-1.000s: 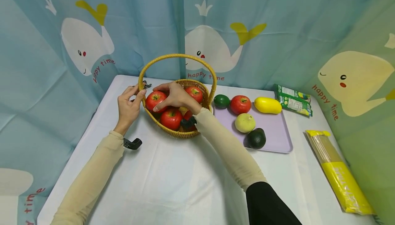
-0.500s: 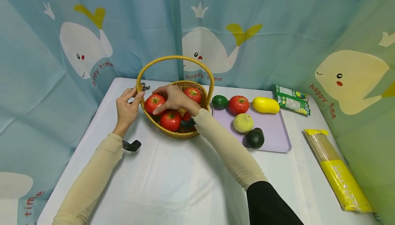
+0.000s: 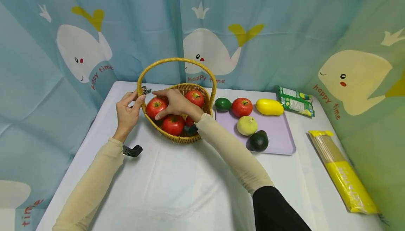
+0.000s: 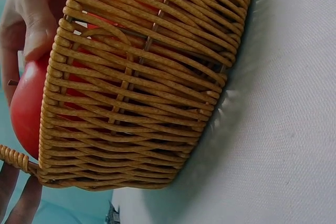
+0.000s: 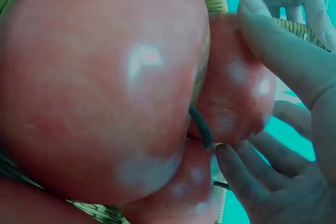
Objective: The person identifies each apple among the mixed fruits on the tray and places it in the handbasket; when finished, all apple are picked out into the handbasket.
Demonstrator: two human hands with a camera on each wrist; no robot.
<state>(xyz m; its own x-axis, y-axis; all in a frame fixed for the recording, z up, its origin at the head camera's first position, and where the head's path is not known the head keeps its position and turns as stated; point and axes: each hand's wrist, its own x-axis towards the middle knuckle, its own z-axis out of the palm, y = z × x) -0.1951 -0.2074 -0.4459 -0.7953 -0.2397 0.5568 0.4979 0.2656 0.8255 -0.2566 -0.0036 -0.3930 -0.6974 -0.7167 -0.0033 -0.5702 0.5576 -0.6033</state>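
A woven wicker basket [image 3: 177, 138] stands at the back left of the table with several red apples in it. My left hand [image 3: 128, 115] pinches the foot of its tall handle [image 3: 177, 59] on the left side. Reaching under the handle, my right hand [image 3: 175, 103] grips the leftmost apple [image 3: 153, 108], thumb on the near side and fingers beyond. In the right wrist view, the thumb and fingers curl about that apple [image 5: 236, 82], and a nearer apple [image 5: 105, 77] fills much of the picture. The left wrist view shows the held apple [image 4: 29, 111] rising above the basket rim.
Right of the basket lies a lilac tray [image 3: 281, 136] with a green fruit [image 3: 223, 104], a red apple [image 3: 242, 107], a yellow fruit [image 3: 269, 107], a pale round fruit [image 3: 247, 125] and an avocado [image 3: 258, 141]. Green packets [image 3: 295, 101] and a yellow noodle packet [image 3: 343, 174] lie farther right.
My right hand and the apple have sunk slightly lower in the basket. My left hand stays at the handle. The whole head view has shifted a little.
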